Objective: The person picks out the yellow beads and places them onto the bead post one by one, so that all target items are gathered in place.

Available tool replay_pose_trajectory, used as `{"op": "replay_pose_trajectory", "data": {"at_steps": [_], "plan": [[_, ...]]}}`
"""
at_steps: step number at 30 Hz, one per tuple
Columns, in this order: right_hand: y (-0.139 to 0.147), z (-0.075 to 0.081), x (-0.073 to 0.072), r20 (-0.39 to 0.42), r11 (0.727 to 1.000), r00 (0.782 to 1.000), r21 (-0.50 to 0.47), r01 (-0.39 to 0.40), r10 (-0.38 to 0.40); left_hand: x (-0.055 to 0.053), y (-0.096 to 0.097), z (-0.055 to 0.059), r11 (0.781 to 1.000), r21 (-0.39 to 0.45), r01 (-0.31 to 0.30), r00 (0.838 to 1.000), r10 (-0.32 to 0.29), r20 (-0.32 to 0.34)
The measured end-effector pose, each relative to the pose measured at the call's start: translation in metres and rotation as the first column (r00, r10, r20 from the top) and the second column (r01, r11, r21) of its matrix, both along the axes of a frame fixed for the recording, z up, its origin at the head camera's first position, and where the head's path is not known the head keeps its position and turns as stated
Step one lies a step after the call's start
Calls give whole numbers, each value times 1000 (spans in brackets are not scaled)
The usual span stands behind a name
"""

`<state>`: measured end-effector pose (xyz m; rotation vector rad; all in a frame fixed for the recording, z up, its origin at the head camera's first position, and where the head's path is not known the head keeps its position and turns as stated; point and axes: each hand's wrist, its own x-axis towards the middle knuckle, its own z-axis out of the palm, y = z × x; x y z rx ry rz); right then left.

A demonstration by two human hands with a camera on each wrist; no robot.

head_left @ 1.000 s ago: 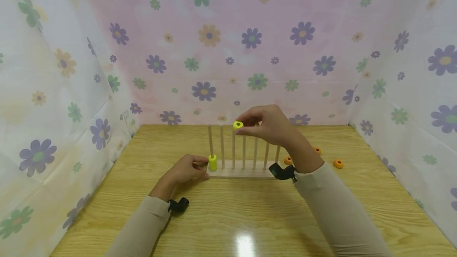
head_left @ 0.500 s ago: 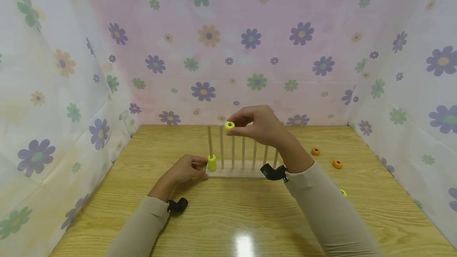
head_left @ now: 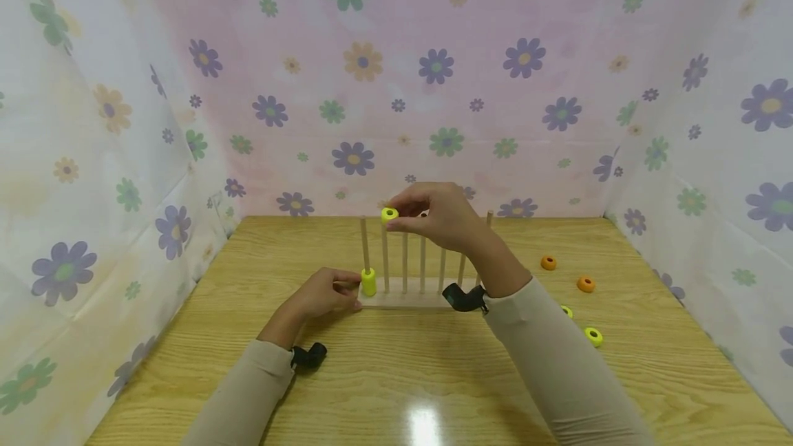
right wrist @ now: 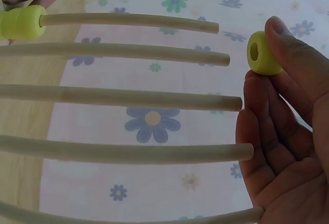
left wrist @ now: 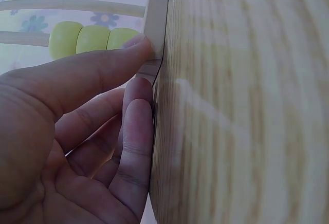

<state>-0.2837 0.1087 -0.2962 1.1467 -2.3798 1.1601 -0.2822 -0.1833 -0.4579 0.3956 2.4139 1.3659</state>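
My right hand (head_left: 442, 217) pinches a yellow bead (head_left: 389, 215) between thumb and fingertips, high over the second peg from the left. In the right wrist view a gap shows between this bead (right wrist: 264, 54) and the peg tips, its hole facing them. Upright wooden pegs stand in a row on a pale wooden base (head_left: 409, 300). On the leftmost peg sits a stack of yellow beads (head_left: 368, 283), three of them showing in the left wrist view. My left hand (head_left: 319, 292) grips the left end of the base, thumb (left wrist: 103, 72) on top and fingers against its end.
Right of the rack, two orange beads (head_left: 586, 284) and two yellow beads (head_left: 593, 336) lie on the wooden table (head_left: 365, 377), one yellow bead partly behind the right sleeve (head_left: 557, 356). Flowered cloth (head_left: 396, 122) encloses the back and sides.
My right hand has moved left with the yellow bead, from over the third peg to over the second. Yellow beads on the table have come into view behind the sleeve. The left hand stays put.
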Motion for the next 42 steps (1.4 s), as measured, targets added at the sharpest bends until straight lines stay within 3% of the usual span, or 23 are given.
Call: {"op": "replay_pose_trajectory", "data": {"at_steps": [8, 18, 26, 33, 42], "plan": [[-7, 3, -2, -4, 999, 999, 8, 50, -50, 0, 0, 0, 1000, 4, 4, 1000, -4, -8], [-17, 6, -2, 25, 999, 999, -28, 29, -28, -1, 0, -4, 999, 32, 20, 1000, -20, -8], [-25, 4, -6, 98, 998, 993, -17, 65, -63, 0, 1, 0, 1000, 17, 7, 1000, -7, -11], [-31, 5, -6, 142, 998, 989, -33, 49, -44, 2, 1, 3, 1000, 6, 12, 1000, -12, -13], [-39, 3, -9, 133, 999, 990, -14, 46, -44, 1, -1, 1, 1000, 10, 18, 999, -18, -35]]}}
